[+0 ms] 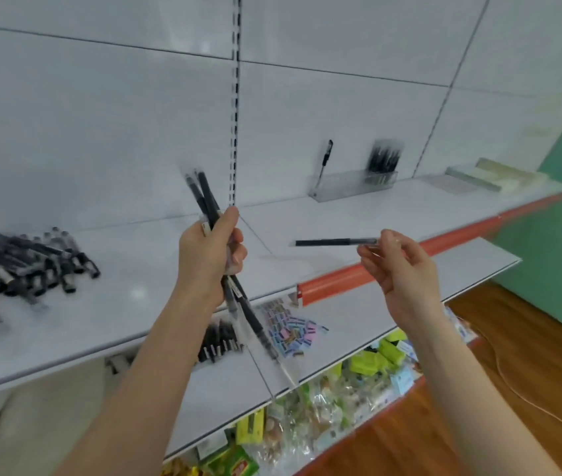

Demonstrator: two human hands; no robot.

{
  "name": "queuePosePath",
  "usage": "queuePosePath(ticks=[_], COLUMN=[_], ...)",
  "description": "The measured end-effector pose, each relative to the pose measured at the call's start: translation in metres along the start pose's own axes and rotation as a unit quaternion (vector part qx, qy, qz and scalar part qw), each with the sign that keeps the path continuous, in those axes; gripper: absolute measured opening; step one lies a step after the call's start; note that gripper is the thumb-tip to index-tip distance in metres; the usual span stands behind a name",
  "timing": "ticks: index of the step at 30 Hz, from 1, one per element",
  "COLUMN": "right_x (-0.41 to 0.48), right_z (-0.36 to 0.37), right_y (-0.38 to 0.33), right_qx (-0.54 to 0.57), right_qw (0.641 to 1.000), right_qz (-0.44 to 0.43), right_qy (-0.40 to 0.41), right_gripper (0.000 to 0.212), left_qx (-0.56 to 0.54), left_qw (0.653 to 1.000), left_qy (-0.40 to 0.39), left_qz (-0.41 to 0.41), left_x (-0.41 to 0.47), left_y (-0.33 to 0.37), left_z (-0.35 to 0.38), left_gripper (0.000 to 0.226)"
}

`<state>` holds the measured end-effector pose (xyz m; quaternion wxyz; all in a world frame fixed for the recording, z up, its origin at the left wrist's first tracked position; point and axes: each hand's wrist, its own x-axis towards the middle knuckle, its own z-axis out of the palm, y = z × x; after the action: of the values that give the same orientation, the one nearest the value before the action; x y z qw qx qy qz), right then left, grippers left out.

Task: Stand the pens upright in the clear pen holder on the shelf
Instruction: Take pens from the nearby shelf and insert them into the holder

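starting at the left, a loose pile of pens [21, 266] lies on the shelf [155, 280], well apart from the clear pen holder. the left hand [209, 255] is raised near the middle of the scene, fingers curled tight round a bundle of pens [204, 197]. the bundle is tilted and its ends fan out above and below the fist.

to the right, the right hand [399, 269] pinches a single pen [338, 242] by one end between thumb and fingertips, with the other fingers loosely curled. this pen lies roughly level in the air, pointing left, above the near edge of the shelf and touching nothing else.

the clear pen holder [351, 185] stands at the far right of the shelf, against the back panel. it holds one leaning pen [326, 159] at its left end and an upright group [384, 159] at its right end. the middle section appears free. flat packets [492, 175] lie further right.

probable faults from this state:
- the single pen is level, not upright. if it is not turned before insertion, it is likely to strike the holder rim or lie across the top.
- an end pinch gives weak control, so the pen may swing or slip during the reach.
- the holder looks light, and a sideways push could slide or tip it and spill the upright group.
- the fanned bundle may shed a pen if the left fist relaxes.
- a pen placed alone in a wide section is likely to lean, as the one at the left end does.
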<state>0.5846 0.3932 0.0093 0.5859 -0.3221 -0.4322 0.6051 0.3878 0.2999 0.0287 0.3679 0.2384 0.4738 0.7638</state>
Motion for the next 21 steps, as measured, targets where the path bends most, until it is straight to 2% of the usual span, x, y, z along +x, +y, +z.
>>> queuePosePath(ticks=[6, 8, 12, 21], right_x=[0.056, 0.077, 0.123, 0.285], right_z=[-0.086, -0.104, -0.123, -0.140], right_y=[-0.035, -0.041, -0.047, -0.051], right_qx=[-0.099, -0.129, -0.107, -0.150], right_qw=[0.992, 0.987, 0.986, 0.976], right_qz=[-0.055, -0.068, -0.077, -0.132], right_qy=[0.056, 0.072, 0.105, 0.082], right_gripper=[0.003, 0.013, 0.027, 0.015], left_qx=[-0.006, -0.002, -0.018, -0.107], left_qw=[0.999, 0.998, 0.998, 0.994], left_qy=[-0.035, -0.037, -0.024, 0.006], left_qz=[-0.038, -0.044, -0.052, -0.027], left_x=[0.004, 0.011, 0.034, 0.119], left_y=[-0.051, -0.062, -0.081, -0.123], left_z=[0.097, 0.121, 0.157, 0.244], left_gripper=[0.025, 0.024, 0.025, 0.024])
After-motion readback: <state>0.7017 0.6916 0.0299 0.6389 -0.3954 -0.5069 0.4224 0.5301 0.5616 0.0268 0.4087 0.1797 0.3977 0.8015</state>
